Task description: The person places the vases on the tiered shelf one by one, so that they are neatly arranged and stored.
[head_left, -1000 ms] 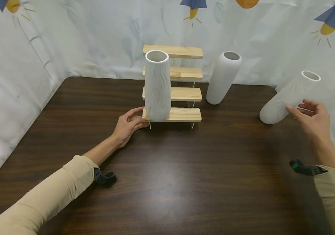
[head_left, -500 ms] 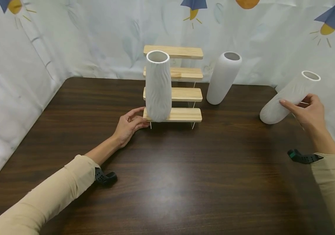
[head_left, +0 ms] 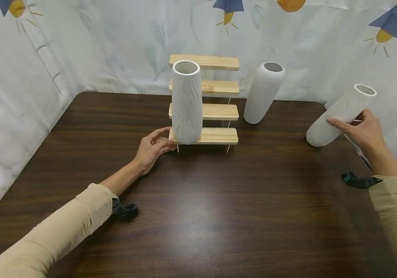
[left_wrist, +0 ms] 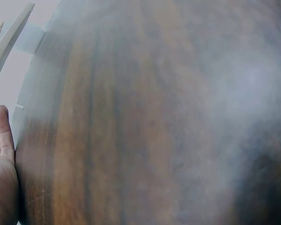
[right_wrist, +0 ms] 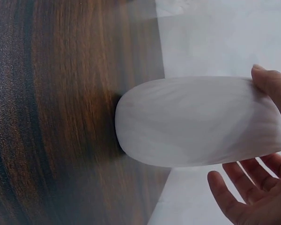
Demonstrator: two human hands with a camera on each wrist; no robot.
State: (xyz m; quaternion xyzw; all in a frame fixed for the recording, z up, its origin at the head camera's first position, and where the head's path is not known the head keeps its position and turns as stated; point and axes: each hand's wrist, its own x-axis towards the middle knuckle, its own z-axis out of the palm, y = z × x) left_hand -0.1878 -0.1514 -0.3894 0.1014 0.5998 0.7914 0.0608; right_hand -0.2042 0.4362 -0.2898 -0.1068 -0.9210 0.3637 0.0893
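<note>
In the head view my left hand (head_left: pixel 152 150) grips the left end of the lowest plank of a wooden tiered stand (head_left: pixel 219 136); in the left wrist view only part of that hand (left_wrist: pixel 2 168) shows at the left edge. A tall white ribbed vase (head_left: pixel 187 104) stands upright on this lowest plank. At the right, my right hand (head_left: pixel 365 133) holds a second white textured vase (head_left: pixel 335 116), its thumb on the near side. The right wrist view shows the thumb on one side of this vase (right_wrist: pixel 192 122) and the fingers along the other.
A smoother white vase (head_left: pixel 263 92) stands on the dark wood table (head_left: pixel 198 200), right of the stand. A white patterned curtain (head_left: pixel 115 46) hangs behind the table and along its left side. Each wrist wears a black strap (head_left: pixel 125 210).
My right hand has moved left and slightly up, closing round the right vase, which stays about where it was. The left hand, stand and other vases show no clear movement.
</note>
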